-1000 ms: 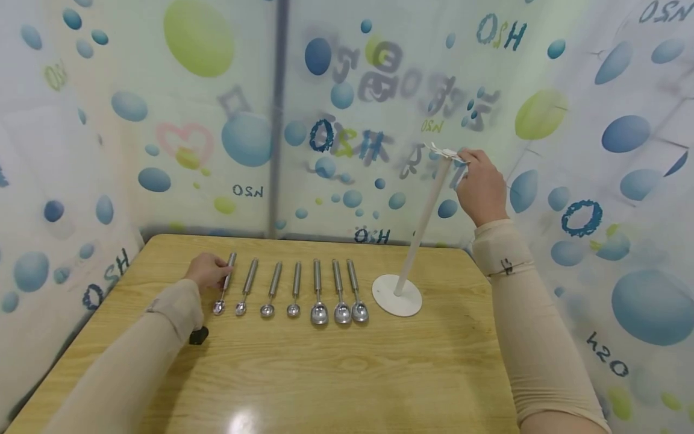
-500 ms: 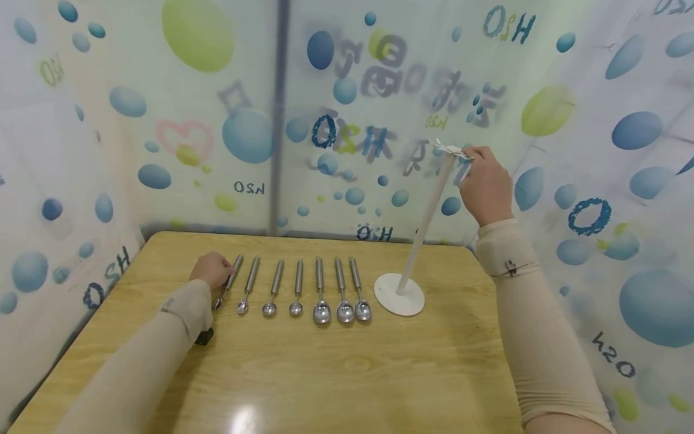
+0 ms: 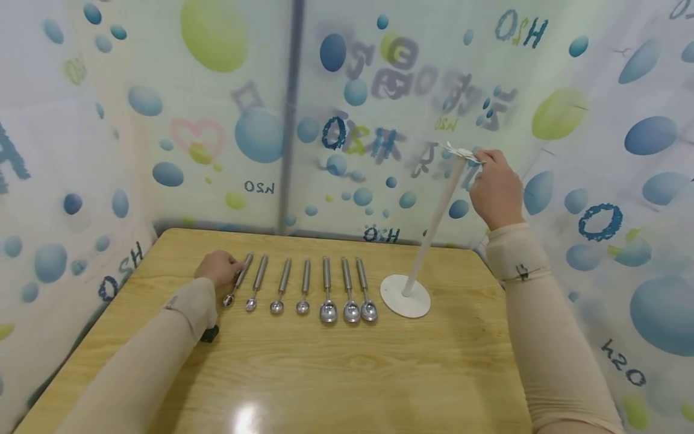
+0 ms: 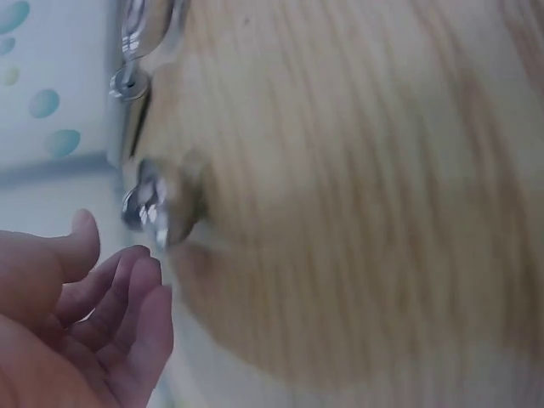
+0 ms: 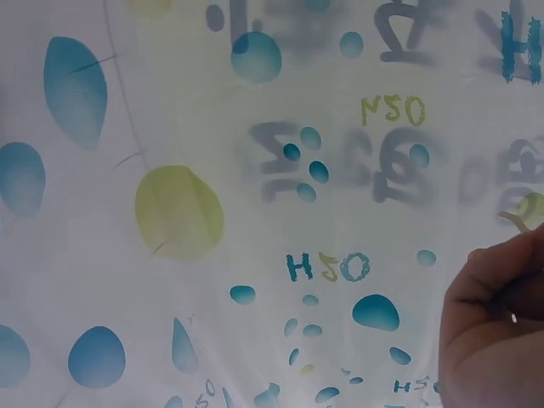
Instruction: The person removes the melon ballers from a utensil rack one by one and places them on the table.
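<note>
My left hand is at the handle of the leftmost small metal scoop, fingertips right beside it. In the left wrist view the thumb stands apart from the loosely bent fingers, and a shiny scoop bowl appears just beyond them. My right hand pinches the edge of the hooked top of a white stand, whose round base rests on the table. Only part of the right hand enters the right wrist view, at its lower right; the stand's pole is outside that view.
More metal scoops lie in a row on the wooden table, handles toward the back: small ones such as a scoop at left, three larger ones including a scoop near the stand. A patterned curtain hangs behind the table.
The leftmost scoop has shifted right, closer to its neighbour, and slants more. My left hand has moved right with it. The right hand keeps its hold on the stand's top.
</note>
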The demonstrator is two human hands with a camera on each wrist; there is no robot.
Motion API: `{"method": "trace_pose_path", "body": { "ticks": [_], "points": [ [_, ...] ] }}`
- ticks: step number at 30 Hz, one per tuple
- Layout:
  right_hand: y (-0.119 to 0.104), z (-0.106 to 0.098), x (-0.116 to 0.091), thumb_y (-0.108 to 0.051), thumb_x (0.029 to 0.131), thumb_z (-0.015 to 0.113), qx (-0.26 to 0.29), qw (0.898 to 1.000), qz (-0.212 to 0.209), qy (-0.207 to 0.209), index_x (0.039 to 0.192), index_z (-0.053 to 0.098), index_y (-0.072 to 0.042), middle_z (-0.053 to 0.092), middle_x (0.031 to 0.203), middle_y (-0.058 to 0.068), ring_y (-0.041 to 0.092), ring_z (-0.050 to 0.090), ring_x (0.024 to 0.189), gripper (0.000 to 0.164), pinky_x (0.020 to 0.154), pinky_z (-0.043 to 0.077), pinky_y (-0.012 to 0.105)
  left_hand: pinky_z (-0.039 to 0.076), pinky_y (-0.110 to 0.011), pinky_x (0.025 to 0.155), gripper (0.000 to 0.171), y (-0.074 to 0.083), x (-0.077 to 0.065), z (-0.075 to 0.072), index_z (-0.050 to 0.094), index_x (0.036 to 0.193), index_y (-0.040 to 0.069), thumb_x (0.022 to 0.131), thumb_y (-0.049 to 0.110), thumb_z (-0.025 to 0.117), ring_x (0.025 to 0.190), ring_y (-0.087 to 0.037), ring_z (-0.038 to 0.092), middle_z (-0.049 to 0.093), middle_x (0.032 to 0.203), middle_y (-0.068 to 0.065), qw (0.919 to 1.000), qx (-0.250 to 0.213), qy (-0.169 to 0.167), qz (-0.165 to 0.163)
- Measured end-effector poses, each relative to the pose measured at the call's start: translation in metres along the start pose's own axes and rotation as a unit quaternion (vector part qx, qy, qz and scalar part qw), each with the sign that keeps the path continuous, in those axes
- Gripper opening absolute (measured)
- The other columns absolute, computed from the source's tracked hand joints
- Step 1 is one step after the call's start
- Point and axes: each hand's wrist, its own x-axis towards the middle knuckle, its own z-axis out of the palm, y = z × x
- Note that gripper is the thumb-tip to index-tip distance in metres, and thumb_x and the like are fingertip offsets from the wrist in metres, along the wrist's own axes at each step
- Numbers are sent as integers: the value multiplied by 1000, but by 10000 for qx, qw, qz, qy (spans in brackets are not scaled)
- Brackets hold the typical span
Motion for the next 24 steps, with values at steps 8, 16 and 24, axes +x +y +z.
{"method": "trace_pose_path", "body": {
  "ticks": [8, 16, 24],
  "points": [
    [6, 7, 6, 8, 88, 38, 699, 9968, 379, 10, 141, 56, 3, 52, 148, 18, 47, 61, 101, 56, 63, 45, 52, 52, -42, 69, 49, 4, -7, -19, 63, 131, -5, 108, 35, 48, 90, -34, 65, 68, 118, -25, 9992, -35, 379, 110],
    [3, 9, -5, 8, 90, 35, 1322, 9770, 1070, 1288, 152, 46, -10, 42, 157, 6, 30, 51, 75, 65, 62, 36, 38, 47, -61, 96, 50, 31, -24, -40, 51, 141, -5, 109, 33, 46, 122, -47, 54, 54, 138, -29, 9924, -52, 1124, 495],
    [-1, 17, -48, 5, 90, 44, 666, 9582, 287, 2769, 141, 56, -10, 52, 137, 15, 22, 35, 59, 54, 51, 24, 36, 27, -64, 115, 58, 58, -39, -45, 33, 156, 0, 109, 27, 50, 144, -49, 30, 31, 159, -28, 9834, -18, 1187, 1374]
  ]
}}
